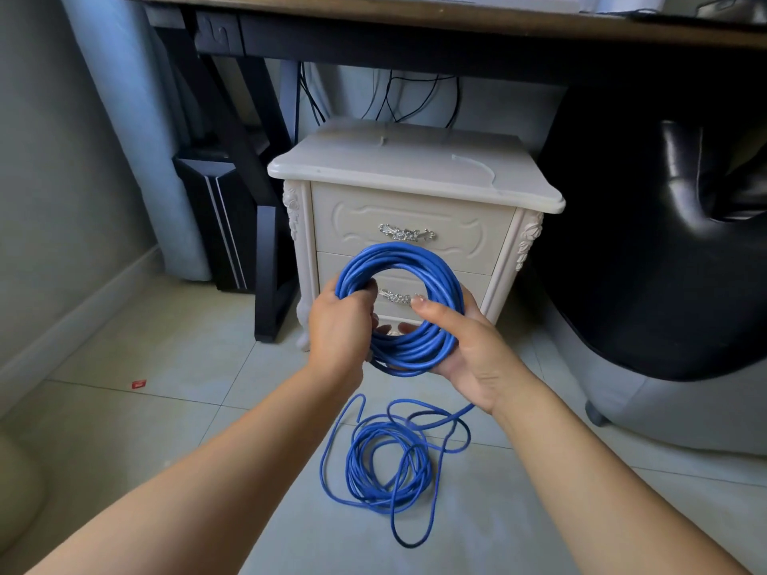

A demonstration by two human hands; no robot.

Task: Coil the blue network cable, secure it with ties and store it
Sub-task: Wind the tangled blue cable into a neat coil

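Note:
A round coil of the blue network cable [419, 267] is held upright in front of the cabinet's drawers. My left hand [338, 325] grips the coil's left side, fingers curled round the strands. My right hand [460, 342] cradles the lower right of the coil, thumb over the strands and fingers beneath. A strand runs down from my right hand to the loose remainder of the cable [386, 462], which lies in untidy loops on the tiled floor. Two pale cable ties [477, 166] lie on the cabinet top.
The white two-drawer bedside cabinet [415, 188] stands under a dark wooden desk [415, 27]. A black computer tower [220, 217] and the desk leg are to its left, a black chair [664, 242] to the right. A small red scrap [139, 384] lies on the floor.

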